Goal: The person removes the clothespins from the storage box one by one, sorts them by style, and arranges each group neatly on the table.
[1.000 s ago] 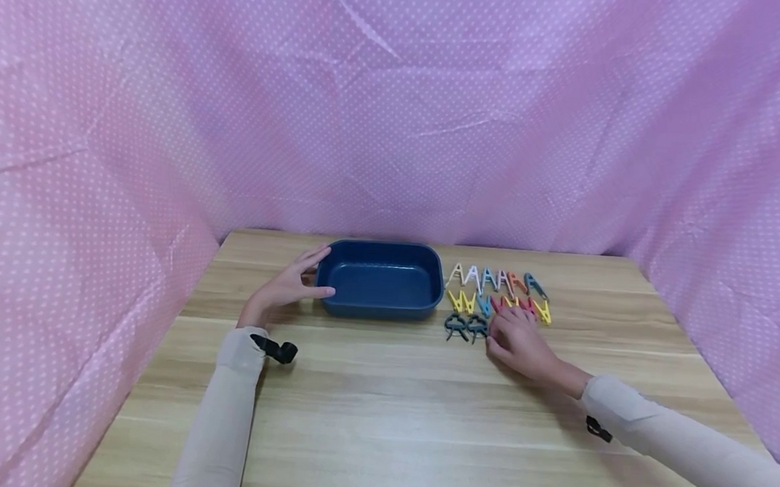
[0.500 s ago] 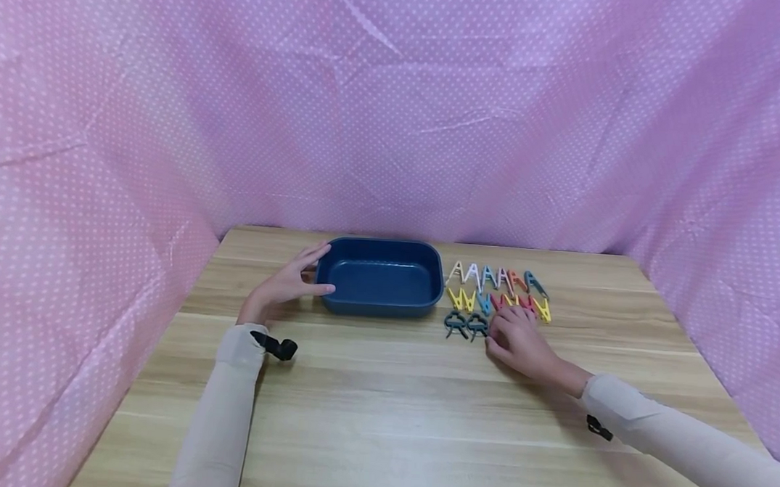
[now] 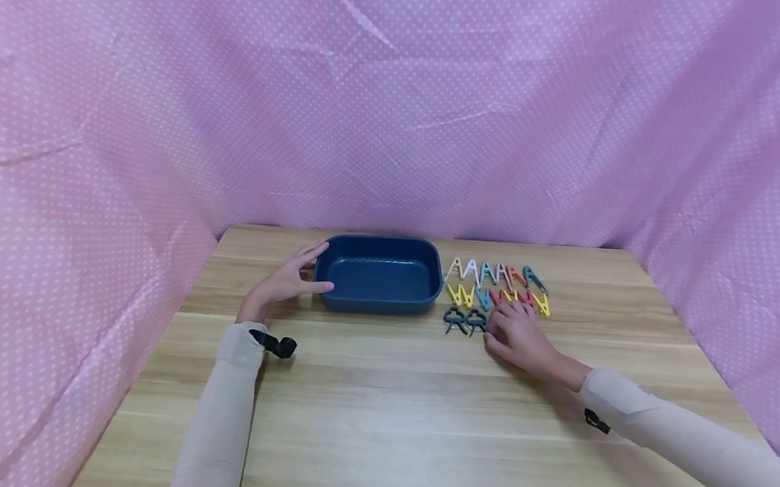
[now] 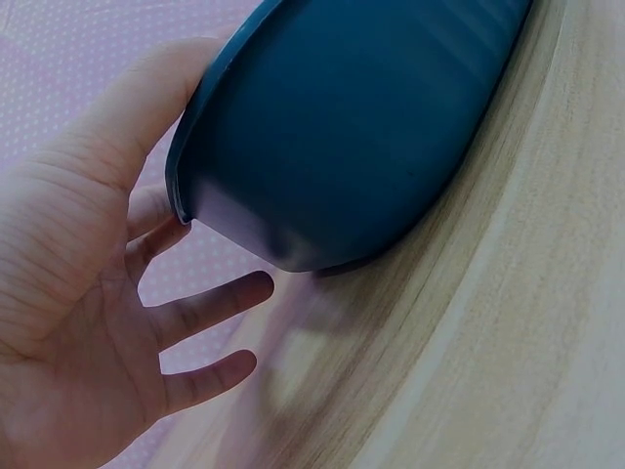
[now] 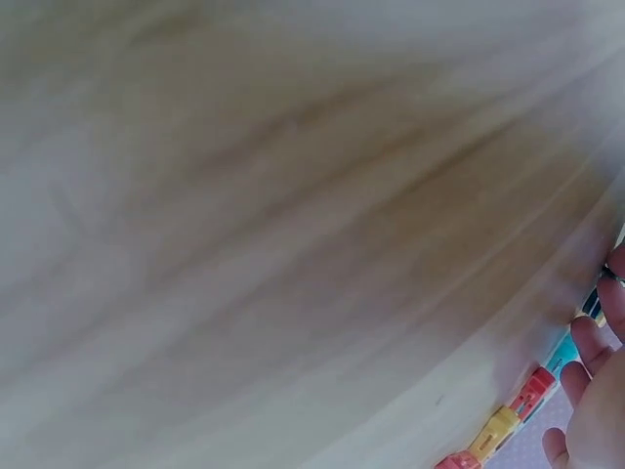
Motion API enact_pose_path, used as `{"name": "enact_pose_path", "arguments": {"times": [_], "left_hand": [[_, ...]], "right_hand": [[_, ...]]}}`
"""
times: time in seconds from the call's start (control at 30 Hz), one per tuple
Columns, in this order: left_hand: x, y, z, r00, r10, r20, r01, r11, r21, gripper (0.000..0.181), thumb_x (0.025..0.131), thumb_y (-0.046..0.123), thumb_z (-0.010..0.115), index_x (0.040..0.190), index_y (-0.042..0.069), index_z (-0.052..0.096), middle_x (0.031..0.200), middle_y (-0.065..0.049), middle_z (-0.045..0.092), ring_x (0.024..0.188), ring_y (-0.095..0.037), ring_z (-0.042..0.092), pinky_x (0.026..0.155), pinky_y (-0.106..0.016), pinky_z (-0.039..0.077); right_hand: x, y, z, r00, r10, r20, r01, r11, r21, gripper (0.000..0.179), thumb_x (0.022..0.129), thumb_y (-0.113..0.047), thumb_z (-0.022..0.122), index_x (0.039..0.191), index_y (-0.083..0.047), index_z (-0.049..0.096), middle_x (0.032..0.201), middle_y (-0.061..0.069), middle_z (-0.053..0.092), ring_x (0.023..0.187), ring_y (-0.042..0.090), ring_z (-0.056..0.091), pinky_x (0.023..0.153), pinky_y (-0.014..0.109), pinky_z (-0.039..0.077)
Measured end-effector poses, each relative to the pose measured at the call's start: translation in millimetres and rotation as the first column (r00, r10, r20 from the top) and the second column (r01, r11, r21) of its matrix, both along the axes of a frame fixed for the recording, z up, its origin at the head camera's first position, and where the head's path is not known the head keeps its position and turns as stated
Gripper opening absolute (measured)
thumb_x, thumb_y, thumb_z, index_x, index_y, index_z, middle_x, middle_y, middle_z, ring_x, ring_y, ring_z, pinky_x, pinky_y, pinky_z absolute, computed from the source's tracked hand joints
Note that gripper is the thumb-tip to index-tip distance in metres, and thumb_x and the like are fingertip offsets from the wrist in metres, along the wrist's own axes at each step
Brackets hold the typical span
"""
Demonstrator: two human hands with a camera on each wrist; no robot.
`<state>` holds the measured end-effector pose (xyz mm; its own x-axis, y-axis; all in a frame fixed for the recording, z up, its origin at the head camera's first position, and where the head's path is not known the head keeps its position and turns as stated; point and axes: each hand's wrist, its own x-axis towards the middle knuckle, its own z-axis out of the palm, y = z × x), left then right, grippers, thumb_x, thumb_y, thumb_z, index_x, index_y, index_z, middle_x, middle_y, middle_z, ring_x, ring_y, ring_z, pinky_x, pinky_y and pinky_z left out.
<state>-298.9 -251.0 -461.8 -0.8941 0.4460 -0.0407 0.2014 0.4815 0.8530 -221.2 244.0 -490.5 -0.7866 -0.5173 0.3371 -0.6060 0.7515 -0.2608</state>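
My left hand (image 3: 288, 280) is spread at the left end of a dark blue rectangular basin (image 3: 382, 306), with thumb and fingertips at its rim. In the left wrist view the thumb reaches over the rim, and the two lowest fingers stay straight and apart from the wall. My right hand (image 3: 519, 340) is low over the table with bent fingers, beside two dark clips (image 3: 455, 319) with rounded handles. In the right wrist view its fingertips pinch a small dark clip (image 5: 611, 275), mostly hidden. Red clothespins (image 3: 496, 299) lie just beyond, partly covered by the fingers.
Two rows of coloured clothespins lie right of the basin, among them yellow ones (image 3: 467, 296), a white one (image 3: 472, 269) and an orange one (image 3: 516, 275). The wooden table (image 3: 369, 417) ends at a pink dotted curtain (image 3: 395, 127) at the back and sides.
Both hands keep their places at the basin and the clips. The whole head view has shifted slightly upward.
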Motion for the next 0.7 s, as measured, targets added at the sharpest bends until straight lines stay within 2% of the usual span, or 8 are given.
{"name": "enact_pose_path", "arguments": {"times": [0.23,0.4,0.53,0.7], "left_hand": [[-0.2,-2.8,-1.5,1.000,-0.007,-0.015,0.007,1.000,-0.014,0.094,0.093,0.037,0.076,0.165,0.031,0.016,0.174,0.005,0.002,0.153,-0.038,0.025,0.123,-0.059,0.027],[1.0,-1.4,1.2,0.999,-0.011,-0.031,0.011,1.000,-0.018,0.095,0.093,0.036,0.076,0.165,0.028,0.015,0.174,0.001,0.002,0.153,-0.038,0.025,0.122,-0.059,0.029],[0.5,0.4,2.6,1.000,-0.007,-0.023,0.006,1.000,-0.005,0.096,0.092,0.037,0.077,0.165,0.027,0.015,0.174,0.004,0.002,0.154,-0.038,0.024,0.122,-0.059,0.029],[-0.1,1.0,1.5,1.000,-0.006,-0.011,0.006,1.000,-0.003,0.095,0.092,0.037,0.076,0.165,0.029,0.015,0.174,0.006,0.002,0.154,-0.038,0.024,0.123,-0.059,0.027]], "right_hand": [[0.4,-2.7,0.3,0.999,-0.016,0.033,0.016,1.000,0.018,0.012,0.085,-0.016,0.077,0.083,-0.016,0.065,0.095,0.001,0.061,0.097,0.023,0.049,0.092,0.046,0.034],[0.5,-2.8,1.7,1.000,-0.009,0.021,0.009,1.000,0.012,0.013,0.085,-0.016,0.077,0.081,-0.015,0.064,0.094,0.001,0.060,0.096,0.024,0.049,0.092,0.047,0.033],[-0.3,-2.8,4.3,1.000,-0.012,0.020,0.011,1.000,0.014,0.015,0.085,-0.016,0.077,0.080,-0.015,0.063,0.091,0.001,0.059,0.095,0.024,0.048,0.092,0.048,0.033],[0.1,-2.9,5.4,0.998,-0.026,0.060,0.025,0.999,0.022,0.016,0.086,-0.017,0.077,0.080,-0.017,0.063,0.091,-0.001,0.058,0.095,0.022,0.048,0.092,0.047,0.032]]}}
